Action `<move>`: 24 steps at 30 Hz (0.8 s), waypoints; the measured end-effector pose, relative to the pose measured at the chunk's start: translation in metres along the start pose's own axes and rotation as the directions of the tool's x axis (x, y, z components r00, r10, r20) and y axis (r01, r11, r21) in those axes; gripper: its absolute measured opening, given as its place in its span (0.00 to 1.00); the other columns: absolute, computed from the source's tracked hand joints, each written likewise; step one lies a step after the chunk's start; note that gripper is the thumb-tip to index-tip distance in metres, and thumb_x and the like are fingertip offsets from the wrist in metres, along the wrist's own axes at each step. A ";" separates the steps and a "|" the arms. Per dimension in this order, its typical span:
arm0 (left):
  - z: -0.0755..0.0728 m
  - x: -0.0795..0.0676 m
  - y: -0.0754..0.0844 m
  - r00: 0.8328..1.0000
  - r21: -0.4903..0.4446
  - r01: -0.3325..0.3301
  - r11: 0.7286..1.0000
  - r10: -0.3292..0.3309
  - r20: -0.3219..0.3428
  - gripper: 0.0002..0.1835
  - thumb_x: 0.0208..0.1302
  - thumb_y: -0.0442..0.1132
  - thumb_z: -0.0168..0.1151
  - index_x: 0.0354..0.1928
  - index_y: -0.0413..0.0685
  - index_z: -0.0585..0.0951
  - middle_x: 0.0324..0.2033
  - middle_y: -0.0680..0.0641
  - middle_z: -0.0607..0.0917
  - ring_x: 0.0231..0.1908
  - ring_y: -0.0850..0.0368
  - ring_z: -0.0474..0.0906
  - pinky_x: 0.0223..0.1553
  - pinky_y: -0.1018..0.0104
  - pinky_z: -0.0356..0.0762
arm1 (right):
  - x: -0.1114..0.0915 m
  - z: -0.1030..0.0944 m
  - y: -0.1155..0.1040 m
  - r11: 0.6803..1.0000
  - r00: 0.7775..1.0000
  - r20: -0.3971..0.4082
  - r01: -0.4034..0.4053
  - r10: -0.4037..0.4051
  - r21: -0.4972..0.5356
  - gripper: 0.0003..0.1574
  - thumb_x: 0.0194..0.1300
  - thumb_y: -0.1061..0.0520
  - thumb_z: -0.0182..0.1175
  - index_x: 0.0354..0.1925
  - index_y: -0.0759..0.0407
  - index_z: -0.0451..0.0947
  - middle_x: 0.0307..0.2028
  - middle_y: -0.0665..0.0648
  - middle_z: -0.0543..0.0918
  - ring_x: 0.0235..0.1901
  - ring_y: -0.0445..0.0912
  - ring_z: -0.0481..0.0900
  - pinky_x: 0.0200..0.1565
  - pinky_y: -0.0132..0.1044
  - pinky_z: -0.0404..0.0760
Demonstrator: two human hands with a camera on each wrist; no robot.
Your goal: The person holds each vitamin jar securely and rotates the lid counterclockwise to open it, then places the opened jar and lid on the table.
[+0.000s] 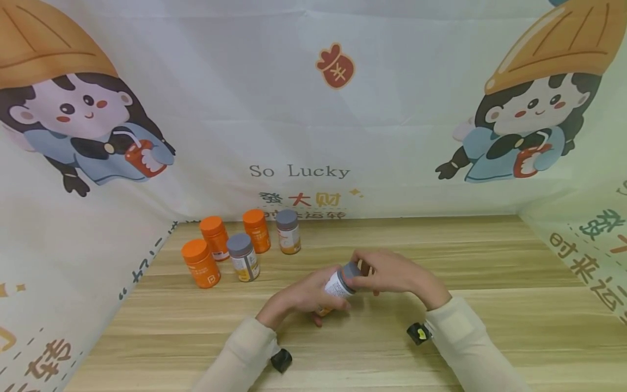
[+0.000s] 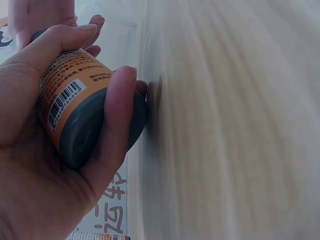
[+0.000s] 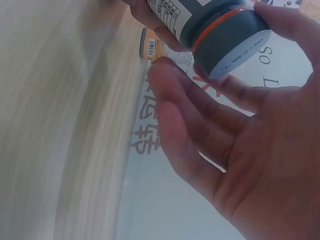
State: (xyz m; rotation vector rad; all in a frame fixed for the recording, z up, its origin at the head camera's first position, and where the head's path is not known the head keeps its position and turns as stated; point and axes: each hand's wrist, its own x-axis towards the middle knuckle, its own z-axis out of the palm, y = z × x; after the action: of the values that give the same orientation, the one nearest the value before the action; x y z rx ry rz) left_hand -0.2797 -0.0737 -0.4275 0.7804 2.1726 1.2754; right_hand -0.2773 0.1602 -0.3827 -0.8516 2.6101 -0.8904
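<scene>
A pill bottle with a grey cap, a white and orange label and a grey base is held tilted just above the table, its cap toward the upper right. My left hand grips the bottle's body, fingers and thumb wrapped round it. With thumb and index finger, my right hand pinches the grey cap; its other fingers curve loosely away from the bottle. An orange ring shows at the neck below the cap. In the left wrist view, a barcode is visible on the orange part of the label.
At the back left of the wooden table stand several bottles: three orange ones and two grey-capped ones. A printed white cloth hangs behind the table and along both sides.
</scene>
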 end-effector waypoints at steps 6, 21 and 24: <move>0.000 0.000 0.001 1.000 -0.007 0.002 1.000 -0.002 -0.003 0.28 0.61 0.40 0.70 0.61 0.49 0.72 0.43 0.45 0.79 0.35 0.55 0.79 0.18 0.56 0.85 | 0.000 0.000 -0.002 0.999 0.999 -0.022 -0.046 0.045 -0.020 0.26 0.73 0.32 0.56 0.43 0.53 0.78 0.32 0.52 0.84 0.22 0.45 0.82 0.27 0.38 0.81; 0.000 -0.001 0.002 1.000 -0.011 0.008 1.000 -0.008 -0.004 0.27 0.61 0.41 0.70 0.62 0.50 0.72 0.43 0.45 0.79 0.36 0.54 0.79 0.18 0.56 0.85 | 0.000 -0.002 -0.002 0.999 0.999 -0.022 -0.043 0.043 -0.022 0.25 0.72 0.32 0.57 0.42 0.52 0.77 0.30 0.53 0.84 0.21 0.44 0.81 0.26 0.38 0.81; 0.000 -0.001 0.003 1.000 -0.005 0.010 1.000 -0.010 -0.007 0.26 0.61 0.41 0.70 0.60 0.50 0.72 0.43 0.45 0.79 0.36 0.54 0.79 0.18 0.55 0.85 | 0.000 -0.003 -0.001 1.000 1.000 -0.007 -0.016 0.016 -0.006 0.23 0.72 0.36 0.60 0.46 0.53 0.76 0.30 0.52 0.84 0.21 0.46 0.82 0.26 0.38 0.81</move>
State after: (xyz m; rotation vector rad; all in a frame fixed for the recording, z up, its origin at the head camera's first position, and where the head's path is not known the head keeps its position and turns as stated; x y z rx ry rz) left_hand -0.2782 -0.0736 -0.4251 0.7639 2.1748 1.2800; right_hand -0.2775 0.1608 -0.3797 -0.8292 2.6230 -0.8839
